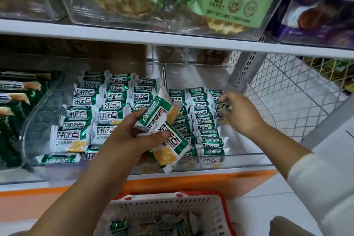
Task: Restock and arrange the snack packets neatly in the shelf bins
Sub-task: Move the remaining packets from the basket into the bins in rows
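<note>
Left hand [132,136] is shown raised at centre on a bare forearm [76,188], two snack packets [162,130] gripped between thumb and curled fingers. Right hand [241,115] is extended forward, one standing packet [222,107] pinched by the fingertips [223,101]; the right forearm is covered by a white sleeve [316,178].

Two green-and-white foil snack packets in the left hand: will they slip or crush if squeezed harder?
Probably slippery: the glossy green-and-white foil snack packets fan apart in the left hand, so they may slide over each other. Likely light, as one hand holds both. The biscuit pictured on the wrapper suggests contents that may crack under a hard squeeze.
</note>
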